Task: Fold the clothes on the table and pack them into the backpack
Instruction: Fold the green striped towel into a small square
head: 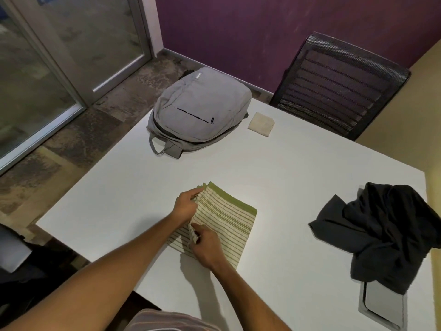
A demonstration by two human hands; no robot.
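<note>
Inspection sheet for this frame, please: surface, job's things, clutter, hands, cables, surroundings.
Surface: white table.
Job's things: grey backpack lying flat at the far side; striped cloth partly folded in front; small beige folded cloth beside the backpack; black garment crumpled at right.
Clutter: grey hatch in the table, partly under the black garment.
Hands: left hand and right hand both pinch the striped cloth's left edge.
Cables: nothing seen.
Surroundings: black mesh chair, purple wall, glass door.

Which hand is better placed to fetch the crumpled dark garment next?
Probably the right hand: the dark garment lies on the table's right side. The left hand grips the striped cloth farther away.
</note>
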